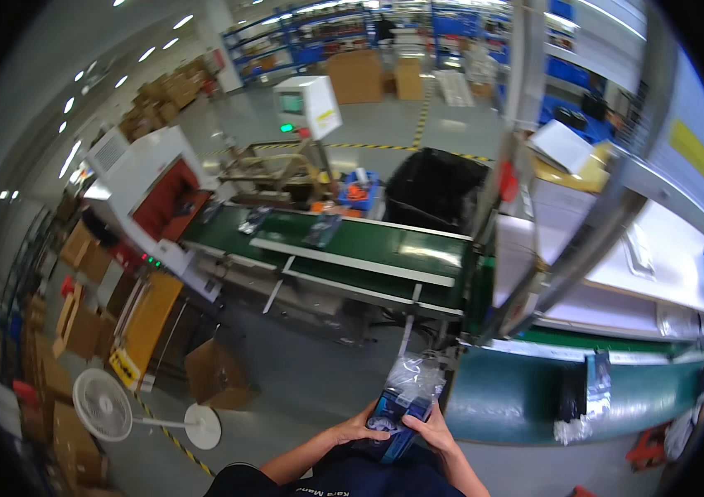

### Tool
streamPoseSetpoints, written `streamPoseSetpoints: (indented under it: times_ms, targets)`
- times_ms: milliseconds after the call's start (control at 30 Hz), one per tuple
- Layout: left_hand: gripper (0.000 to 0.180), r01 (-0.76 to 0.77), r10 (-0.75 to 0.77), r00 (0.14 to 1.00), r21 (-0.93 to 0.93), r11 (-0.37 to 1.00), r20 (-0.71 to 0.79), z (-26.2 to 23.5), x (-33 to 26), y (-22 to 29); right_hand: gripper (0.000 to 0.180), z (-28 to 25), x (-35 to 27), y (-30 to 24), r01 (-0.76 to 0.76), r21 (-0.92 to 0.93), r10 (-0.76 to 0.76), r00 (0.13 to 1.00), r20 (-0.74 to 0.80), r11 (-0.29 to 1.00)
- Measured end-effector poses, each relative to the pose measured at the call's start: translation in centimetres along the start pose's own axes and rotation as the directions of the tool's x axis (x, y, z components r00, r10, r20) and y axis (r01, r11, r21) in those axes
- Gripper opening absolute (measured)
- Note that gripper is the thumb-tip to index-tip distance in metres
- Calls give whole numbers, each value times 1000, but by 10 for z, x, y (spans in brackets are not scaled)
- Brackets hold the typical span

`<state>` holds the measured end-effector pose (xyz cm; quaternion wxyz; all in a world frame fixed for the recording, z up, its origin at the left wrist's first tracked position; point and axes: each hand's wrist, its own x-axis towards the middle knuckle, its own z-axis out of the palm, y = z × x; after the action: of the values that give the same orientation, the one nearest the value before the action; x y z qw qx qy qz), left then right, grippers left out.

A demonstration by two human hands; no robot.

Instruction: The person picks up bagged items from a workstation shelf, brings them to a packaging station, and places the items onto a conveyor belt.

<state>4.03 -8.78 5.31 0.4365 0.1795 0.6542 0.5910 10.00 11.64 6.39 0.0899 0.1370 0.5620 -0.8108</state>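
Both my forearms come into the picture from the lower edge, bare, and they meet in front of my body, low in the middle. My left hand is turned with the palm inward, the fingers curled and closed around the left side of what I hold. My right hand is just beside it, a little higher, with the fingers spread and bent, pressing on the right side. The thumbs of both hands lie on top, near each other. Both wrists are slightly bent inward, and the elbows stay close to my body.
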Motion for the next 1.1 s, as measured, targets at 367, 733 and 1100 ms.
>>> streamPoseSetpoints:
  times_ms: [367,733,1100]
  targets:
    - [41,-55,-159,974,-851,522,-161,-106,-113,-115,30,123,104,-4,169,-551,-44,972,232,817]
    - [46,-177,-188,955,-949,260,-229,-164,-102,-110,22,161,188,-35,130,-510,13,964,267,851]
    - [56,-477,-85,869,-870,127,-488,-292,-32,-56,22,104,407,-125,448,-433,-596,739,-313,782]
